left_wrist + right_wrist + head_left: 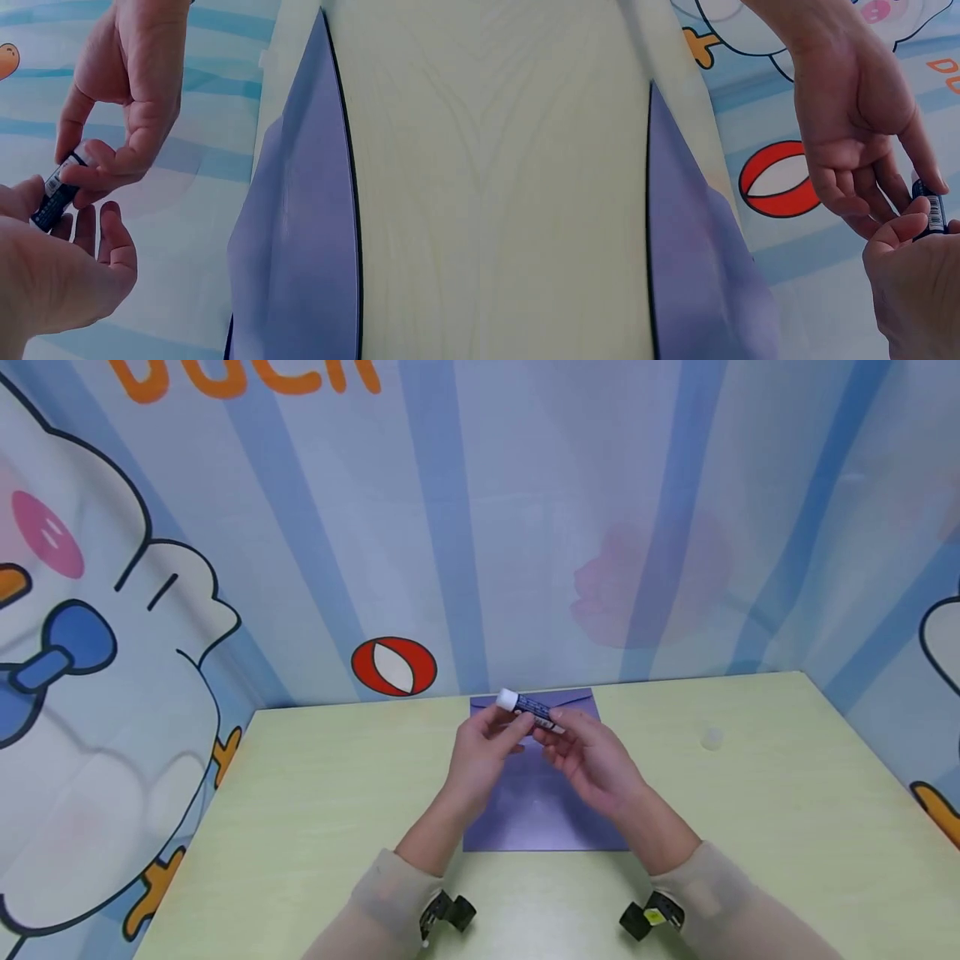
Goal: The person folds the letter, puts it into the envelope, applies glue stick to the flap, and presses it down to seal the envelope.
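Both hands hold a small glue stick (534,710), a dark blue tube with a white end and a printed label. My left hand (480,756) pinches it near the white end, between thumb and fingers. At the other end, the thumb and fingers of my right hand (596,768) grip the tube. In the left wrist view, the barcode on the glue stick (56,191) shows between the two hands. Below the hands a purple envelope (536,818) lies on the table, its flap side toward the back edge.
A small translucent cap (711,739) lies on the pale yellow table (337,810) to the right of the envelope. Behind the table's back edge hangs a blue striped backdrop (525,527) with cartoon prints.
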Demonstrator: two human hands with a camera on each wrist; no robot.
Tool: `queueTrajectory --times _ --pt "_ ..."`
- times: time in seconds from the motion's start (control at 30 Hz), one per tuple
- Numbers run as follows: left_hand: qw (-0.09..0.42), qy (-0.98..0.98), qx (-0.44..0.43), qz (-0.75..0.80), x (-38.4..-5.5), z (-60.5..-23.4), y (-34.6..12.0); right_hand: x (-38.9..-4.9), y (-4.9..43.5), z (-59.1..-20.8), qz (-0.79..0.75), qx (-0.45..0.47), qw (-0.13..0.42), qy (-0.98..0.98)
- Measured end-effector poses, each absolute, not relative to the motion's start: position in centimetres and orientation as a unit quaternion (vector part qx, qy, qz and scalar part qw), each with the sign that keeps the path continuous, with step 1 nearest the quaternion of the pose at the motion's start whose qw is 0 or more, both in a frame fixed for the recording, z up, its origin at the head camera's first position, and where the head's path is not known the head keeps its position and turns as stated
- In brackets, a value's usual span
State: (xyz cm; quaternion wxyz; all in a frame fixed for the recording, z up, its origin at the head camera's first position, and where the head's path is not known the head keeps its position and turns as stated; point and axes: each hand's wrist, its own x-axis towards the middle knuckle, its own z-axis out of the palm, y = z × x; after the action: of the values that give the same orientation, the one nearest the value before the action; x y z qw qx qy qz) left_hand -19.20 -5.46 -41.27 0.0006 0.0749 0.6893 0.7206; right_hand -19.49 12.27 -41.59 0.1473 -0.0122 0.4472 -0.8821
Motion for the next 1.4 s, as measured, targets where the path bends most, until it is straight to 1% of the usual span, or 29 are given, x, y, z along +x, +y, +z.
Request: queueTrajectory --times 0.43,0.73,0.9,1.07,1.17,1.3,1.4 --pt "-0.002 0.607 0.002 0.795 -19.6 -42.0 -5.5 -18.9 11.3 -42.6 -0.877 0.003 0.168 0.449" --pt "-0.009 0.587 -0.004 0.809 -19.8 -41.9 -5.8 -18.7 11.7 -42.7 -0.851 0.006 0.189 0.489" --pt "-0.009 0.589 0.002 0.808 -19.8 -42.0 -5.9 -18.7 11.7 -42.9 -0.838 -0.002 0.187 0.513" --pt "-0.007 0.604 -0.009 0.797 -19.8 -41.9 -6.0 -18.8 11.5 -43.0 -0.822 -0.007 0.161 0.546" --pt "-0.006 0.609 -0.015 0.793 -19.8 -42.0 -6.0 -18.8 11.3 -43.1 -0.812 -0.021 0.125 0.569" --pt "-0.006 0.609 -0.016 0.793 -19.9 -42.0 -6.0 -18.5 11.0 -43.2 -0.787 -0.041 0.06 0.613" --pt "-0.007 0.608 -0.014 0.794 -19.9 -42.0 -5.9 -18.3 11.0 -43.2 -0.777 -0.041 0.038 0.627"
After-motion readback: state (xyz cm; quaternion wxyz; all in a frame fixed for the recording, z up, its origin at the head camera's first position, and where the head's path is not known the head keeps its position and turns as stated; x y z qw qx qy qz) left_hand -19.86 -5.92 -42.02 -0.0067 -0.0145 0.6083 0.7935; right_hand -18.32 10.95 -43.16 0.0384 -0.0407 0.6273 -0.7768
